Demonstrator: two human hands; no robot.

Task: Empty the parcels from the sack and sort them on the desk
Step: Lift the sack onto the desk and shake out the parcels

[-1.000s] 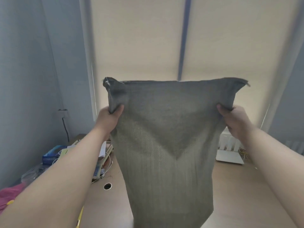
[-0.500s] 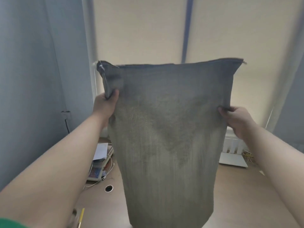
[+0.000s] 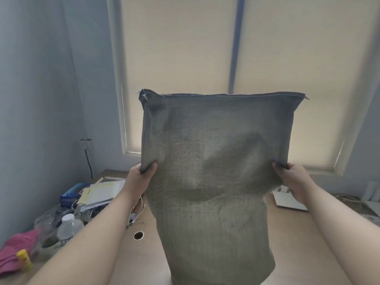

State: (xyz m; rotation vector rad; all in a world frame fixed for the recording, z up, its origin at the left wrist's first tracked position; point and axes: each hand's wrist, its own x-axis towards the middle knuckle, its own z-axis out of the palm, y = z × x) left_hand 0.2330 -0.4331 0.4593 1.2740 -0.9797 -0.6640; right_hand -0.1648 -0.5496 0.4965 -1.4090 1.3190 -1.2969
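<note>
A grey woven sack [image 3: 213, 173] hangs upside down in front of me, its stitched end on top and its lower part bulging down to the wooden desk [image 3: 144, 258]. My left hand [image 3: 139, 179] pinches the sack's left edge. My right hand [image 3: 292, 179] pinches its right edge at about the same height. Darker shapes show through the cloth in the middle. No parcel is in plain sight; the sack hides whatever lies under it.
Papers [image 3: 100, 194], a blue box [image 3: 72, 194], a white bottle [image 3: 68, 225], pink cloth [image 3: 16, 254] and clear bags crowd the desk's left side. A cable hole [image 3: 138, 235] sits beside the sack. A white device [image 3: 287, 199] stands at the right, window blinds behind.
Both hands now hold the sack lower on its sides, well below the stitched end. The view has tilted down, so more of the desk's left clutter shows.
</note>
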